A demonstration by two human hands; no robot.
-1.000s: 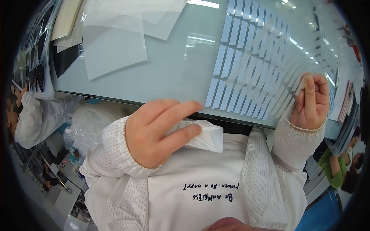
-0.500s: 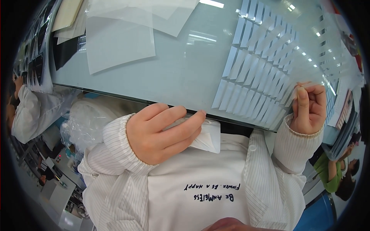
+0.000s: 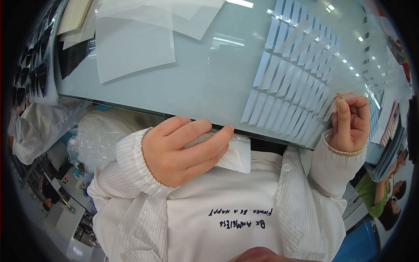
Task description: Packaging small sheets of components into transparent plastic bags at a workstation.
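Observation:
My left hand [image 3: 187,150] is at the near edge of the glass-topped table [image 3: 196,96], its fingers bent over a small white sheet [image 3: 241,156]. The sheet sticks out past the fingertips, above my lap; my thumb is hidden beneath. My right hand [image 3: 350,123] is at the table's right side, thumb pressed against the curled fingers in a pinch. A thin pale strip [image 3: 327,110] lies by those fingertips, its upper end hard to make out. Left of it, rows of narrow translucent strips [image 3: 279,76] are laid side by side on the glass.
Large translucent white sheets [image 3: 135,48] lie at the far left of the table, beside a cream stack [image 3: 74,15]. Clear plastic bags [image 3: 98,139] hang below the near left edge. Grey trays [image 3: 384,159] stand at the right, near a person in green [image 3: 373,194].
Both my hands stay almost still, with the same grips. In the left background, white cloth or plastic has shifted slightly; the people at the right have moved a little.

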